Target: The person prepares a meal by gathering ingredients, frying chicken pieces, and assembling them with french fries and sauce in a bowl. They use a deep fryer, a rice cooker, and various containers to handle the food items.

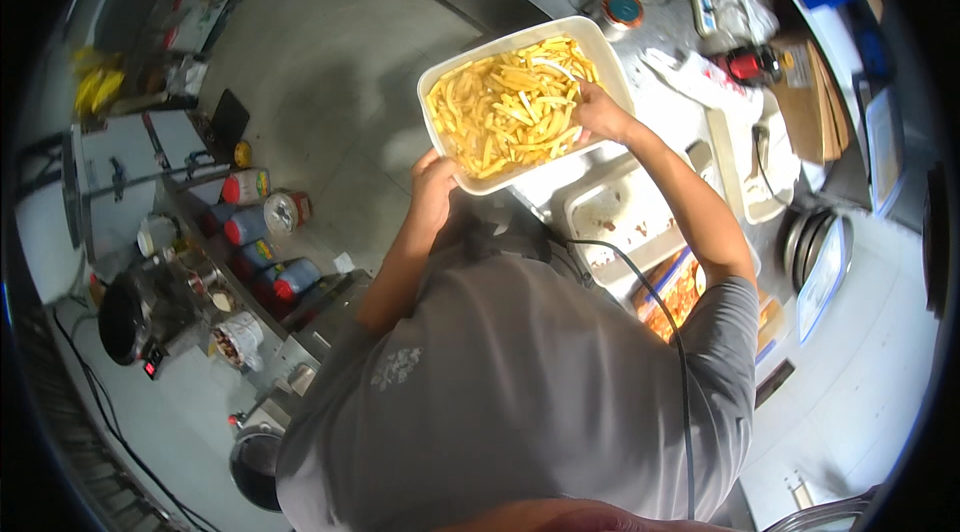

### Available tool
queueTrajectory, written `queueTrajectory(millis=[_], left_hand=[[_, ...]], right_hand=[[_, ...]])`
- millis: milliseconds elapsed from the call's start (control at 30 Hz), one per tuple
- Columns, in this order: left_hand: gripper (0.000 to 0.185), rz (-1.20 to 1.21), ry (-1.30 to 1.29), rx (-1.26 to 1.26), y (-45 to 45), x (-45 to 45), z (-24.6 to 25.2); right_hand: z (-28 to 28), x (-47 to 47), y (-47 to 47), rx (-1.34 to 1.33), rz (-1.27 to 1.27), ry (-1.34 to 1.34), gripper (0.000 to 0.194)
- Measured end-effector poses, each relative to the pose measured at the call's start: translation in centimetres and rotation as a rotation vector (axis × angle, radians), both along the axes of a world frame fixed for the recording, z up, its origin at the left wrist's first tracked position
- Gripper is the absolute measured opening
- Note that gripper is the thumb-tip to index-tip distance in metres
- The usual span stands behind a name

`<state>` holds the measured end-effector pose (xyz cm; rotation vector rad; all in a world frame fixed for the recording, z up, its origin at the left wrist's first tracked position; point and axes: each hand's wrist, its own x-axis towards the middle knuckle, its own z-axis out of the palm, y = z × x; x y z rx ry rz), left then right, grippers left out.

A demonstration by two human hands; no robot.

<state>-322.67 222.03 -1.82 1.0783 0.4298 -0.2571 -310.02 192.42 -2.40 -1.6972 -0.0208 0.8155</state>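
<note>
A cream plastic tub (616, 70) is held tilted in front of my body, partly over the floor and partly over the counter. Yellow strips that look like cut potato (510, 111) fill much of it. My left hand (435, 183) grips the tub's near-left corner, thumb over the rim. Inside the right end, my right hand (602, 114) reaches into the strips, its fingertips partly hidden. A thin white curved piece (553, 67) lies by those fingers; whether they hold it is unclear.
On the steel counter at right sit a stained cream tray (619, 213), a blue-rimmed container of reddish food (675, 295) and stacked round pans (801, 250). A black cable (681, 359) hangs across my right side. Several red-capped bottles (246, 224) line the low left shelf.
</note>
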Motion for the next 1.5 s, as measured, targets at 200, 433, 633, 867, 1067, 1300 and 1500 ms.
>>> queueTrajectory(millis=[200,433,633,867,1067,1300,1500], left_hand=[[0.035,0.211,-0.067,0.043,7.4,-3.2,2.4],[0.036,0.478,-0.109,0.028,22.3,-7.8,3.2],[0.037,0.586,-0.030,0.140,37.3,-13.1,5.0],[0.031,0.989,-0.047,0.194,49.1,-18.9,8.2],[0.030,1.237,-0.014,0.193,55.0,-23.5,9.7],[0.032,1.548,-0.008,0.095,61.4,-24.8,10.2],[0.029,1.847,-0.007,0.047,66.9,-22.8,11.2]], right_hand=[[5.1,2.9,10.2,-0.041,0.167,0.035,0.041],[7.4,4.6,29.4,0.047,0.340,-0.009,0.031],[9.1,3.6,49.5,0.041,0.513,0.009,0.030],[13.5,0.2,71.3,0.105,0.808,0.030,0.031],[16.5,-3.4,86.0,0.075,1.040,0.019,0.025],[18.1,-5.8,102.6,0.088,1.320,0.052,0.020],[23.1,-7.1,119.7,0.129,1.484,0.036,0.017]])
